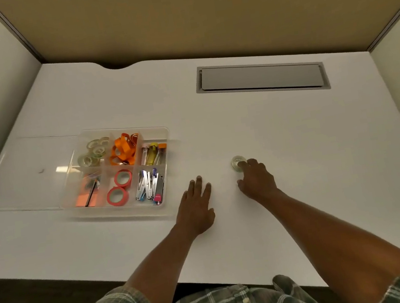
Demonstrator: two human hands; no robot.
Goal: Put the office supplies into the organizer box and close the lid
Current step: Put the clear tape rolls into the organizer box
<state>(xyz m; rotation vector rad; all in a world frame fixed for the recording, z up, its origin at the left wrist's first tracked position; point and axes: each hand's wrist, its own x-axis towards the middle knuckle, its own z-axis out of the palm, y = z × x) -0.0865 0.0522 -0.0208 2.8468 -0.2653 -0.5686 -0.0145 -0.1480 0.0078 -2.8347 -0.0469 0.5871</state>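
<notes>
One tape roll (pixel 236 163) touched by loose right grip (pixel 257 179), left grip (pixel 198 206) flat, two red rolls (pixel 118 196) in organizer (pixel 125 215)

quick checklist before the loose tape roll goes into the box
1. Grip on the tape roll: the right hand has fingertips on it with the thumb apart. Not ok.
2. Lid out of the way: it lies open and flat to the left of the organizer box. Ok.
3. Room in the far-left compartment with the other clear tape rolls: several already sit there. Cannot tell.
4. Left hand clear of the box: it lies flat on the table, beside the box's near right corner and not touching it. Ok.
5. Nothing else loose on the table: only this roll shows. Ok.
</notes>
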